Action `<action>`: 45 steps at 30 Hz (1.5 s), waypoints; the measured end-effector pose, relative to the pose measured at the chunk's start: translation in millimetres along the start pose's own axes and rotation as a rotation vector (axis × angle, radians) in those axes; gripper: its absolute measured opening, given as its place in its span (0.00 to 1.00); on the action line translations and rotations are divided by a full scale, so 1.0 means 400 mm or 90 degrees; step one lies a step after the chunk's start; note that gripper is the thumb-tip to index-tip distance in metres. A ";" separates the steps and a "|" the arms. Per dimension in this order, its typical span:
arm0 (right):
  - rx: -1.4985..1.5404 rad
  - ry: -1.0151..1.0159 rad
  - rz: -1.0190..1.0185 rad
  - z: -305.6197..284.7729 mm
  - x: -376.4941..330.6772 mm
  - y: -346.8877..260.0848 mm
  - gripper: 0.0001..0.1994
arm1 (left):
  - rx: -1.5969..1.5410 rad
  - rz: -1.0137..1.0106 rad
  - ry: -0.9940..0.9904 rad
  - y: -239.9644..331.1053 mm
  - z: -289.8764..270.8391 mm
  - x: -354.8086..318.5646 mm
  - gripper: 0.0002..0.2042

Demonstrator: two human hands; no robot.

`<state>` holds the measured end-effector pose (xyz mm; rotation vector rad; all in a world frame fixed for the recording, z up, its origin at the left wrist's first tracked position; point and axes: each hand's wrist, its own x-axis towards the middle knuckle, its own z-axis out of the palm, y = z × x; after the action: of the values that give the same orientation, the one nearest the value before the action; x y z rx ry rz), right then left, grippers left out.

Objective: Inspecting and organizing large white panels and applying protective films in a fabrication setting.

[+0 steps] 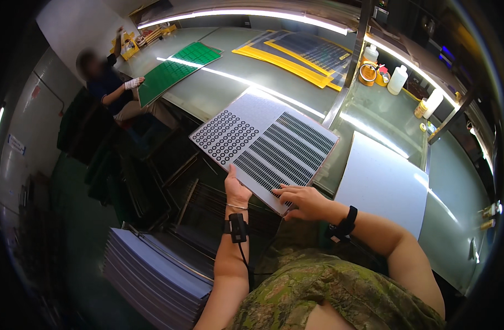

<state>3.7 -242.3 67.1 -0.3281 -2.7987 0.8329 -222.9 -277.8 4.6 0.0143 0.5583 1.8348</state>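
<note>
Holding a printed panel [265, 146] in front of the body by its lower-left edge, clasped in the left hand [238, 191] — fingers mostly hidden underneath. Resting the fingertips of the right hand [306, 201] on the dark-lined print near the corner closest to the body; cannot tell whether gripping there. Holding both hands near each other yet apart.

Noting a flat, pale grey face: rows of black rings at the left, bands of close dark slots at the right, plain margins between and above. Covering, as seen from here, part of the near edge of a glass-topped bench [213, 96]; cannot confirm contact.

Finding long glare streaks on the glass, below a strip light [243, 13]. Observing overlapping yellow-bordered clear sheets [296, 55] at the far side and a plain pale board [381, 187] lying to the right. Recording an upright white bottle [397, 81] near an orange container [367, 74]. Logging, at upper left, another person [111, 88] with a white-wrapped hand [133, 83] at a green panel [177, 74]. Registering stacked flat boards [153, 269] at lower left — beside a dim green floor [87, 236].
</note>
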 end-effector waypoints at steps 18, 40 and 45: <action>0.735 0.301 0.366 -0.095 0.108 0.055 0.03 | 0.129 0.010 -0.037 -0.039 -0.035 0.005 0.25; -0.525 0.565 -0.243 -0.806 -0.104 -0.243 0.07 | 0.697 0.499 0.444 -0.067 0.035 0.097 0.23; -0.316 0.562 0.083 -0.611 -0.503 -0.297 0.08 | 0.298 0.045 -0.054 -0.113 0.207 0.015 0.33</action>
<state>239.6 -268.1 307.6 -0.7412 -2.0918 -0.0489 -160.7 -231.9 59.2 0.4287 0.9238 1.7246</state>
